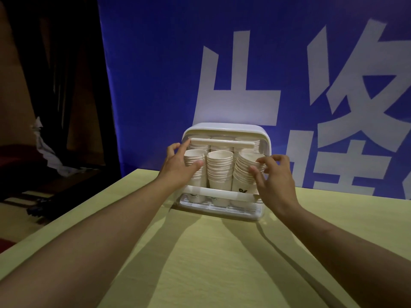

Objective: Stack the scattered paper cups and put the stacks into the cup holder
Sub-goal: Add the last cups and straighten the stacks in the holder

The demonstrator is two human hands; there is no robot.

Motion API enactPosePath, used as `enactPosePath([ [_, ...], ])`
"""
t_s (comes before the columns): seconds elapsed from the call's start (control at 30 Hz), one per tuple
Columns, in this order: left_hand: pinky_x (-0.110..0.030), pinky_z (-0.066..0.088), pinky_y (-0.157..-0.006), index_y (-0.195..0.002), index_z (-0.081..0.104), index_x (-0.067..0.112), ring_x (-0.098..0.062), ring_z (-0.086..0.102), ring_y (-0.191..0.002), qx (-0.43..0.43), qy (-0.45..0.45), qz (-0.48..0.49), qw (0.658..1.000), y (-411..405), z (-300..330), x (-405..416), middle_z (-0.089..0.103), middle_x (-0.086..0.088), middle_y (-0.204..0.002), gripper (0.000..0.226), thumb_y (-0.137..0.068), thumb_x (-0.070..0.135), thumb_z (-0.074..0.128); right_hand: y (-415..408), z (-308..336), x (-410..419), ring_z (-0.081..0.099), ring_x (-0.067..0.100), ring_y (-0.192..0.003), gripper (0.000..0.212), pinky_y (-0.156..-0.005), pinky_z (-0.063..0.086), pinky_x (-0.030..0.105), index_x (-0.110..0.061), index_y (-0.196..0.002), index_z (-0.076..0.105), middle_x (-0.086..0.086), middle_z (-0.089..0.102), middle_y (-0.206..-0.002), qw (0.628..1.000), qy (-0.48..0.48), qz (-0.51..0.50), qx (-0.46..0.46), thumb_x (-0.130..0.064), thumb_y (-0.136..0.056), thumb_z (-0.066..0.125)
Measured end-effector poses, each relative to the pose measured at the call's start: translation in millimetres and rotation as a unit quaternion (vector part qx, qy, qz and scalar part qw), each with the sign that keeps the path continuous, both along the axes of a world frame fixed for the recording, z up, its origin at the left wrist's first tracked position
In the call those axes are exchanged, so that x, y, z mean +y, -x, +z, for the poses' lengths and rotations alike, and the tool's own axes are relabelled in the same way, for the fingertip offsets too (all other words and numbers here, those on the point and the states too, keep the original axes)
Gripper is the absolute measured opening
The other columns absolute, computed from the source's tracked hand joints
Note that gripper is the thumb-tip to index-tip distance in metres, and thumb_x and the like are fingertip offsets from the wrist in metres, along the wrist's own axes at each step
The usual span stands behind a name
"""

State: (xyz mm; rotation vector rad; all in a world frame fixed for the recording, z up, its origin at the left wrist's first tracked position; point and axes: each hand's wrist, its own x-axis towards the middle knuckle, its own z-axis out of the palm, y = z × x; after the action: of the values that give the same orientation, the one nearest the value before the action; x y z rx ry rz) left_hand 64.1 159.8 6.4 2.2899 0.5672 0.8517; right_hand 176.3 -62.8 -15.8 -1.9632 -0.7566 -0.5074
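Observation:
A white plastic cup holder [224, 127] stands on the yellow-green table [211, 263] against the blue banner. Inside it are three front stacks of white paper cups: a left stack [194, 155], a middle stack [220, 167] and a right stack [243, 172] that leans to the left. More cups show behind them. My left hand [178, 167] holds the left stack, thumb across its front and fingers behind it. My right hand [274, 176] pinches the rims of the right stack between thumb and fingers.
A blue banner [155, 74] with large white characters rises right behind the holder. Left of the table the floor drops away into a dark area with dark furniture [55, 85] and a crumpled white cloth [47, 152]. The holder's lower rail [220, 193] crosses the stacks.

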Motion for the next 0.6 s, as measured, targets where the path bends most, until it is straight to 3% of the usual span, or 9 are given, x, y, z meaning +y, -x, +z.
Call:
enactPosePath([
  [0.13,-0.041,0.036,-0.11,-0.158,0.017,0.042,-0.023,0.033,-0.143,0.003,-0.006,0.005,1.0,-2,-3,1,0.012,0.006,-0.161,0.073,-0.097,0.049,0.057,0,-1,5,0.057,0.023,-0.112,0.036,-0.088,0.05,0.029,-0.022,-0.126,0.057,0.003,0.04,-0.134,0.999,0.037,-0.01,0.023,-0.037,-0.094,0.063],
  [0.3,-0.04,0.037,-0.111,-0.158,0.017,0.042,-0.023,0.033,-0.143,-0.003,-0.014,0.011,1.0,-5,-5,1,0.012,0.007,-0.16,0.072,-0.098,0.046,0.057,3,-3,8,0.055,0.021,-0.115,0.056,-0.084,0.046,0.028,-0.027,-0.137,0.04,0.002,0.044,-0.137,0.999,0.01,-0.03,0.004,-0.035,-0.09,0.069],
  [0.47,-0.04,0.042,-0.106,-0.156,0.021,0.044,-0.025,0.038,-0.138,-0.011,-0.018,0.015,1.0,-3,-6,3,0.017,0.006,-0.158,0.072,-0.097,0.04,0.062,5,0,5,0.047,0.023,-0.123,0.067,-0.089,0.049,0.036,-0.031,-0.142,0.035,0.002,0.042,-0.14,0.994,0.053,-0.072,-0.06,-0.042,-0.087,0.071],
  [0.53,-0.045,0.036,-0.112,-0.157,0.019,0.042,-0.026,0.023,-0.147,-0.009,-0.028,0.034,0.999,-3,-7,-3,0.009,0.007,-0.162,0.082,-0.091,0.048,0.068,7,2,3,0.042,0.023,-0.126,0.062,-0.091,0.049,0.036,-0.031,-0.14,0.038,0.002,0.038,-0.142,0.991,0.074,-0.07,-0.088,-0.042,-0.088,0.07],
  [0.6,-0.051,0.028,-0.118,-0.159,0.008,0.039,-0.025,0.005,-0.153,0.012,-0.036,0.043,0.998,-7,-9,-13,-0.005,0.01,-0.166,0.106,-0.079,0.06,0.075,8,2,1,0.038,0.022,-0.127,0.051,-0.094,0.047,0.033,-0.029,-0.135,0.047,0.0,0.037,-0.143,0.987,0.107,-0.066,-0.102,-0.043,-0.09,0.066],
])
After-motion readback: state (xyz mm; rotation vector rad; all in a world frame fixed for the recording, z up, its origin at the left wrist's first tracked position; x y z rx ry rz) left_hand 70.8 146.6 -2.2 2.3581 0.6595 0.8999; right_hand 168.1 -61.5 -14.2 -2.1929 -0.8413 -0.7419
